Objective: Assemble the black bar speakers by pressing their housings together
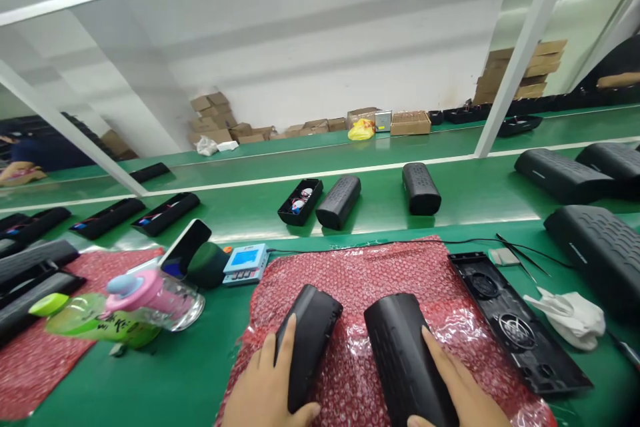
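My left hand [270,380] grips a narrow black plastic casing [311,340] by its left side, thumb at the near end. My right hand [455,380] holds a second black plastic casing [403,347], with a finger along its right side and the thumb by its near end. The two casings are apart, tilted toward each other at their far ends. Beneath both lies a sheet of red bubble wrap [350,273]. To the right rests a long black panel [515,327] with round speaker openings.
A blue tester [246,264], a pink-lidded cup [165,300] and a green-capped bottle [85,320] stand left. White tissue [570,317] and tweezers [525,257] lie right. Beyond is a green conveyor [240,207] bearing an open black case [300,202] and closed casings [421,188]. A person [30,153] sits far left.
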`<control>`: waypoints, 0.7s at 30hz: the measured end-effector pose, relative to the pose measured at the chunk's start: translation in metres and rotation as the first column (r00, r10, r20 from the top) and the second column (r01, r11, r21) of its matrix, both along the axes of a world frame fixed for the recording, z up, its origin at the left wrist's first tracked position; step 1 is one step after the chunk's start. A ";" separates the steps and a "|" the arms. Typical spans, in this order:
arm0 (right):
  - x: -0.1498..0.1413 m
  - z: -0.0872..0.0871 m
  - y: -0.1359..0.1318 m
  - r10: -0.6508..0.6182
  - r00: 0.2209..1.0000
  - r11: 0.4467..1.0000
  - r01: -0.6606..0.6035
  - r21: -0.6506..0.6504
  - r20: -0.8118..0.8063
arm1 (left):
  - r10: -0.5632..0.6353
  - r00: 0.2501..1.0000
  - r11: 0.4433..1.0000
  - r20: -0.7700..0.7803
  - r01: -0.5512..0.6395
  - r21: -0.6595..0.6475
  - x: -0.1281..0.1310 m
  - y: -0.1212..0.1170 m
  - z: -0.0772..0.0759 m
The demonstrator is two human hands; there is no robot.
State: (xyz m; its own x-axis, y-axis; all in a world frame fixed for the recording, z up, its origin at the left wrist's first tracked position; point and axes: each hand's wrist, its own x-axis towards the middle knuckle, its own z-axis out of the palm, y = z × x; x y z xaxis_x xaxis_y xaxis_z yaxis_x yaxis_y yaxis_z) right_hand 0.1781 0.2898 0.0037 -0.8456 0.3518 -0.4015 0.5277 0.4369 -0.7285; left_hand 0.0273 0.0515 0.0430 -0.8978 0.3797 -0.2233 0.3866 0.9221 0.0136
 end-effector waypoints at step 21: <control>-0.021 0.020 -0.027 -0.037 0.996 0.990 0.025 0.140 0.084 | 0.031 0.912 0.869 0.408 -0.227 0.441 0.019 -0.004 -0.024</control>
